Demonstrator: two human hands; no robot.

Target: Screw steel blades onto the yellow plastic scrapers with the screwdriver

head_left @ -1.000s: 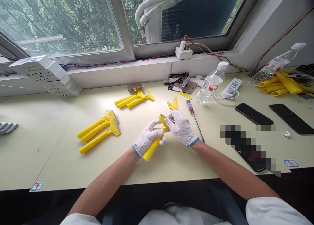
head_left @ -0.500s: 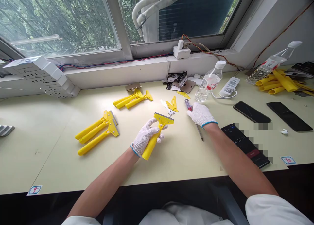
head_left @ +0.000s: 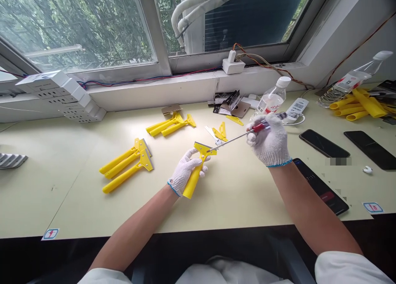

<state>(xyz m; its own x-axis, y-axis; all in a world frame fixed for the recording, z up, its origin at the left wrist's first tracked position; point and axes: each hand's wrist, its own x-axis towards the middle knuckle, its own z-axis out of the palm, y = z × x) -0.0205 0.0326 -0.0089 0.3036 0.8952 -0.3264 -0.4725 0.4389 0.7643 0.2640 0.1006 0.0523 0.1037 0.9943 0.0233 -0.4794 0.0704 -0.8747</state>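
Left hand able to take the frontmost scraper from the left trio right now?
Probably not: left hand holds another yellow scraper, though nothing visible blocks its way to the frontmost scraper.

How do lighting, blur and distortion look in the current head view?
Head view, lighting: a bright patch on the table beyond the left hand, and haze over the left windowpane. Head view, blur: the handle end of the screwdriver looks smeared, perhaps by motion. Head view, distortion: the far-right bottle appears stretched and leaning outward.
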